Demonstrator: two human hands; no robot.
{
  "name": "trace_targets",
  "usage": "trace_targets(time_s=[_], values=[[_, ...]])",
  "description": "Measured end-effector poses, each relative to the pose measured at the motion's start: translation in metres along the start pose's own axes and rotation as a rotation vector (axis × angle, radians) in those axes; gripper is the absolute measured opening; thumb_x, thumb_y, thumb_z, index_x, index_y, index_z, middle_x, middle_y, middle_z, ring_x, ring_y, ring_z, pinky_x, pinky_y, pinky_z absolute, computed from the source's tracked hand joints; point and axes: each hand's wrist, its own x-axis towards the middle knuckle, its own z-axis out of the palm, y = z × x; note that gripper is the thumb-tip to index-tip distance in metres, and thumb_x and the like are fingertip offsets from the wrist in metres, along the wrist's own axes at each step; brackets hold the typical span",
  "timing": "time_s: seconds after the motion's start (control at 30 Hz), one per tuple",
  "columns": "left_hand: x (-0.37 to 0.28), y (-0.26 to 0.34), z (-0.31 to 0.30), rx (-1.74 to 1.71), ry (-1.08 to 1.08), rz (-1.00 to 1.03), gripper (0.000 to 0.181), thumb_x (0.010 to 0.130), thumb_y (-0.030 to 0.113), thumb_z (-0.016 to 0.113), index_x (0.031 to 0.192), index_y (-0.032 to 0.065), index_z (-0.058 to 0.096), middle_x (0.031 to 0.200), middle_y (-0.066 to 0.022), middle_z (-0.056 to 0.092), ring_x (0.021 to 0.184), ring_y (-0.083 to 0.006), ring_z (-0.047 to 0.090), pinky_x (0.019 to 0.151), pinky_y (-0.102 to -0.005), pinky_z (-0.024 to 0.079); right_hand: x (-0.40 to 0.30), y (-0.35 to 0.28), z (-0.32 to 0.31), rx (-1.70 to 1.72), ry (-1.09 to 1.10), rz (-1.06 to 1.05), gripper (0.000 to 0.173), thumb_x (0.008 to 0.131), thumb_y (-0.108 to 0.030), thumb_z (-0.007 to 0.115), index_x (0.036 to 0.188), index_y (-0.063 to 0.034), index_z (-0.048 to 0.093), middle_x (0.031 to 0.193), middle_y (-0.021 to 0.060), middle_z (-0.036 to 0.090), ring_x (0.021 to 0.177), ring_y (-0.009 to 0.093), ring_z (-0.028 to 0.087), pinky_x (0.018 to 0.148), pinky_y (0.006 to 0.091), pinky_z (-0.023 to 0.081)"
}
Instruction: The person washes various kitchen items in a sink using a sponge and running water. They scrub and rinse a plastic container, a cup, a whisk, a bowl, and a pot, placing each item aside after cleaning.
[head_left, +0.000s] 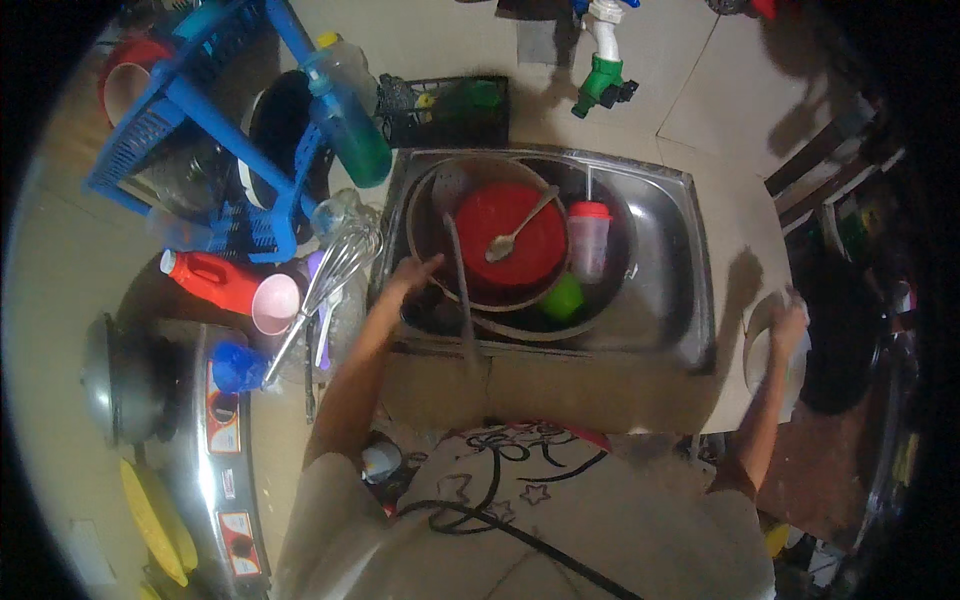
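My left hand (412, 276) is at the left rim of a round pan (414, 214) in the sink, its fingers reaching over the edge. Inside this pan lie a red round dish (510, 262), a metal spoon (521, 229) and a long-handled ladle or skimmer (459, 262), whose handle sticks out over the sink's front edge. Beneath it a larger basin (600, 319) holds a clear tumbler with a red lid (590, 240) and a green item (562, 298). My right hand (787, 326) grips a white bowl (759, 352) at the counter's right edge.
A green-bodied tap (600, 82) hangs above the steel sink (697, 225). To the left stand a blue dish rack (225, 142), a green liquid bottle (360, 150), a whisk (330, 277), a pink cup (276, 304) and a red jug (214, 279). A gas stove (225, 480) sits nearer.
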Motion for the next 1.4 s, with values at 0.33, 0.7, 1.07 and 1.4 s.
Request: trace_targets(time_s=[0.33,0.7,1.07,1.4], values=[[-0.038,0.121,0.053,0.912,0.301,1.114,0.041,0.073,0.03,0.056,0.103,0.0018,0.05,0.09,-0.0181,0.054,0.085,-0.0317,0.053,0.07,-0.0396,0.045,-0.024,0.122,0.013,-0.358,-0.492,-0.016,0.038,0.077,-0.018,0.049,0.112,-0.0052,0.048,0.108,0.0196,0.051,0.099,0.033,0.049,0.085,0.0382,0.039],[-0.023,0.116,0.198,1.212,0.165,1.171,0.021,0.07,0.02,0.05,0.08,0.0076,0.063,0.091,-0.0091,0.059,0.092,-0.026,0.051,0.089,-0.0522,0.025,-0.027,0.092,-0.012,-0.355,-0.524,0.068,0.039,0.081,-0.021,0.043,0.115,-0.0016,0.045,0.101,0.0211,0.055,0.092,0.034,0.054,0.079,0.0374,0.042],[-0.031,0.113,0.151,0.692,-0.36,0.566,0.03,0.069,0.021,0.059,0.095,0.0048,0.055,0.093,-0.0122,0.056,0.09,-0.0239,0.052,0.08,-0.04,0.034,-0.037,0.165,0.059,0.62,-0.347,-0.052,0.042,0.079,-0.016,0.047,0.12,-0.0086,0.042,0.098,0.0152,0.058,0.091,0.027,0.056,0.077,0.035,0.043],[-0.044,0.09,0.116,-0.728,-0.78,0.264,0.024,0.075,0.011,0.057,0.097,0.0041,0.051,0.091,-0.0048,0.055,0.084,-0.0142,0.054,0.074,-0.028,0.043,-0.045,-0.065,-0.072,0.666,-0.15,-0.151,0.033,0.082,-0.02,0.053,0.114,-0.0102,0.048,0.103,0.0066,0.055,0.09,0.012,0.052,0.076,0.0249,0.041]])
